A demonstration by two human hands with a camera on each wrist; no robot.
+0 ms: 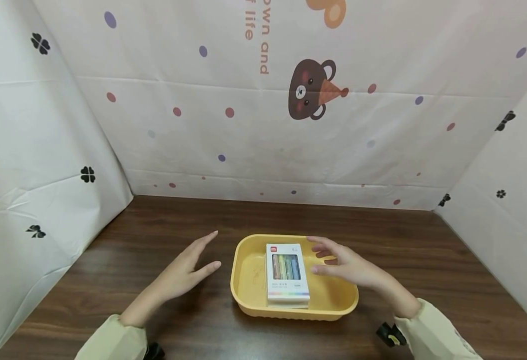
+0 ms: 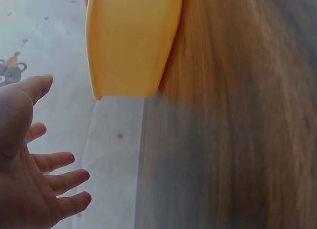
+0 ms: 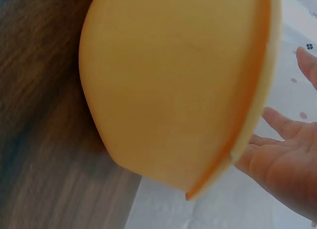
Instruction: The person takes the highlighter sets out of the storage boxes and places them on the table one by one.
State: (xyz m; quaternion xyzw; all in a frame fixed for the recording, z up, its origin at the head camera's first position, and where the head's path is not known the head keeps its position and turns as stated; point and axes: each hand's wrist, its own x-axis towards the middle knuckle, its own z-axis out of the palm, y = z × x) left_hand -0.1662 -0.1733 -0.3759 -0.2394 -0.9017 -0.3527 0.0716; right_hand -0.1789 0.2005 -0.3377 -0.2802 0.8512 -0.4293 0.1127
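Note:
A yellow plastic basket (image 1: 249, 295) stands on the dark wooden table, its outer wall (image 2: 133, 45) filling the top of the left wrist view. Inside it lies a white box (image 1: 288, 287) with a window showing several pastel-coloured sticks. My left hand (image 1: 179, 272) hovers left of the basket, fingers extended and thumb apart, holding nothing. Over the basket's right side is my right hand (image 1: 342, 262), its fingers loosely bent toward the box with a gap between. In the right wrist view this hand (image 3: 292, 159) shows behind the basket's rim, with nothing in its grasp.
The wooden table (image 1: 191, 215) runs back to a white printed cloth (image 1: 254, 140) with dots and a bear. Similar cloth walls rise at the left (image 1: 42, 150) and right (image 1: 511, 200). Dark straps (image 1: 390, 334) sit at the cuffs of the pale sleeves (image 1: 430, 332).

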